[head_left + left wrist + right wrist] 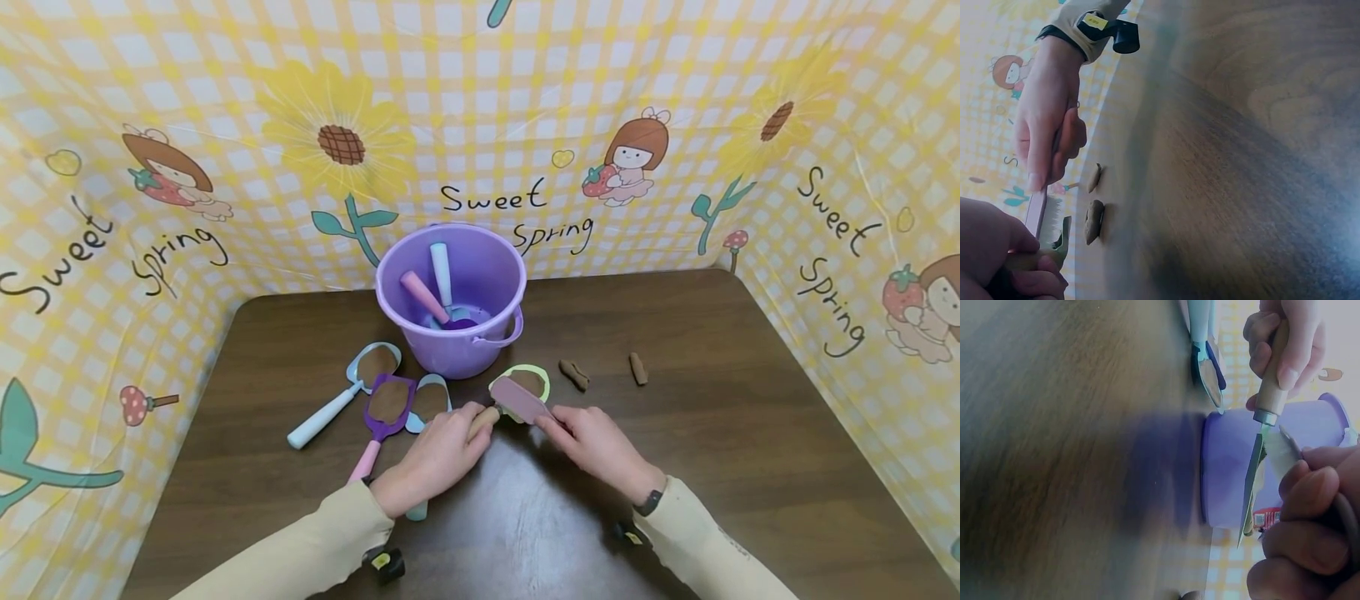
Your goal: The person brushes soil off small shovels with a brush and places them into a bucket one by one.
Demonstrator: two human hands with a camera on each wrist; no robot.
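Observation:
In the head view my left hand [438,454] grips the wooden handle [1270,400] of a light green toy shovel [546,382]. Brown clay [529,382] lies in the shovel's scoop. My right hand [603,450] holds a mauve toy knife [519,402], thumb and fingers around its handle end. Its flat blade crosses the near part of the scoop, over the clay. The left wrist view shows the knife's serrated edge close beside the scoop. Seen from the right wrist, the shovel's blade [1250,487] is raised off the table, in front of the bucket.
A purple bucket [457,354] holds toy shovels, behind my hands. Left of them lie a light blue shovel [322,423], a purple shovel [409,392] and another blue one [437,382], each with brown clay. Two clay pieces, one twisted [574,375] and one straight [638,369], lie at right.

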